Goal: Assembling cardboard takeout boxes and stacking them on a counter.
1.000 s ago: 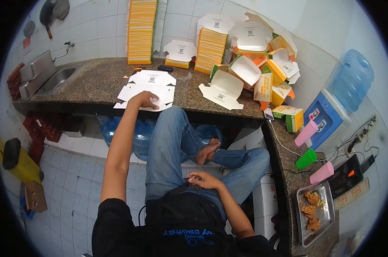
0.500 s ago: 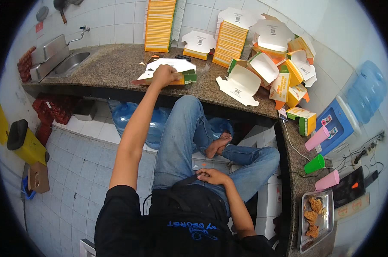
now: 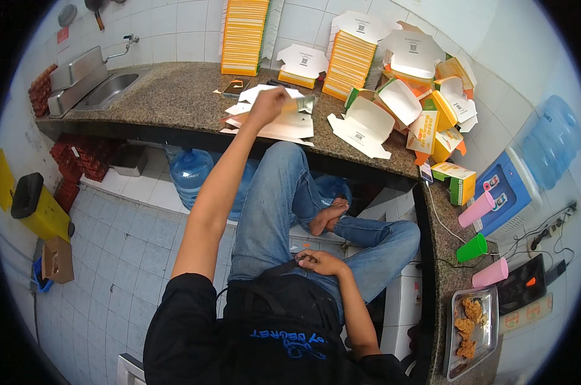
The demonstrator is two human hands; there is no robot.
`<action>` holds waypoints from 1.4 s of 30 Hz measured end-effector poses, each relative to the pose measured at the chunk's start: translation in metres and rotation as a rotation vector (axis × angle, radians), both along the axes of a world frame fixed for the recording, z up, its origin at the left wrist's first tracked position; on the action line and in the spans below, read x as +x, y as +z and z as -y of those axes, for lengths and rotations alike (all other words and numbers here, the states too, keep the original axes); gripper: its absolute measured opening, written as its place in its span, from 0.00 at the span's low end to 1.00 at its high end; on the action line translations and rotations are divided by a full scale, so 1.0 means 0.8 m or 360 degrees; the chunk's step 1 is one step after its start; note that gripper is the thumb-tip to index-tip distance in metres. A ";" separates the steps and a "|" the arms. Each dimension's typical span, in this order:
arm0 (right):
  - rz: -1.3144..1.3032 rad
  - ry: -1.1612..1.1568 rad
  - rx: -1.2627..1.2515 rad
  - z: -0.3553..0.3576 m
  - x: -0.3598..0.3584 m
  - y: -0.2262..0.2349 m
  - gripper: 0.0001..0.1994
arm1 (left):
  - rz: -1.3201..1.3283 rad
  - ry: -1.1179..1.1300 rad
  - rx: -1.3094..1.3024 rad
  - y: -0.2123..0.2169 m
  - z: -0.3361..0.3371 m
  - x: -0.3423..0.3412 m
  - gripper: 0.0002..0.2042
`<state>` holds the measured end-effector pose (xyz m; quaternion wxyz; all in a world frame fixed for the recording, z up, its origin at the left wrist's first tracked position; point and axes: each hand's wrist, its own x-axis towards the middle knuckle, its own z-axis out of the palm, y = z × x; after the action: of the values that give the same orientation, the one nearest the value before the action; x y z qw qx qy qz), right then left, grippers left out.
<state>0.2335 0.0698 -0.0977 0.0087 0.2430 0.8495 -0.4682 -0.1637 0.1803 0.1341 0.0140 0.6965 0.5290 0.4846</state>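
Observation:
On the counter in front of me lies a white-lined cardboard carton (image 3: pixel 281 130), spread out with its panels unfolded. My left hand (image 3: pixel 270 106) is over its far part, fingers closed on a raised flap that is smeared by motion. My right hand (image 3: pixel 321 262) rests at my lap, its fingers curled on the end of a black strap (image 3: pixel 277 269) at my waist. Just beyond the carton are a dark flat object (image 3: pixel 236 88) with an orange mark and a small folded carton (image 3: pixel 301 64) with its lid up.
Tall stacks of flat cartons (image 3: pixel 244 38) lean on the back wall. Opened cartons (image 3: pixel 425 96) are heaped to the right. A water dispenser (image 3: pixel 515 186), pink and green cups (image 3: pixel 473 247) and a metal tray (image 3: pixel 454 359) of fried chicken line the right counter. A sink (image 3: pixel 114 90) is at left.
The carton under my left hand has gone from folded together to spread open, with more white panel showing. My left hand has moved slightly right and away. My right hand stays put.

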 end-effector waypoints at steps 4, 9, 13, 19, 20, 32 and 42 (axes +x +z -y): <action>-0.0001 -0.0032 0.0049 0.005 -0.007 0.023 0.21 | 0.0395 0.0808 0.1194 0.039 0.034 0.013 0.03; -0.0833 -0.0573 0.0012 0.021 -0.022 0.090 0.31 | -0.0138 0.0545 0.1401 0.029 0.111 0.127 0.08; -0.1903 -0.0775 -0.0368 0.046 -0.021 0.099 0.45 | -0.0374 -0.0034 0.0851 -0.081 0.238 0.251 0.11; -0.1846 -0.1322 0.0080 0.113 -0.037 0.162 0.24 | 0.0618 -0.1119 -0.0112 -0.095 0.304 0.267 0.30; -0.1770 -0.1240 0.0156 0.113 -0.035 0.171 0.20 | 0.0627 -0.1110 -0.0117 -0.087 0.306 0.271 0.30; -0.1033 -0.0555 0.1359 0.154 -0.058 0.225 0.21 | 0.2131 -0.0342 0.0042 -0.025 0.373 0.257 0.14; -0.1180 -0.0406 0.0276 0.171 -0.052 0.219 0.18 | 0.2119 -0.0549 0.0241 -0.019 0.391 0.243 0.10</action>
<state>0.1920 -0.0669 0.0775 -0.3772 0.1610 0.7943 -0.4481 0.0304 -0.1329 0.1187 0.3639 0.3241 0.2541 0.8354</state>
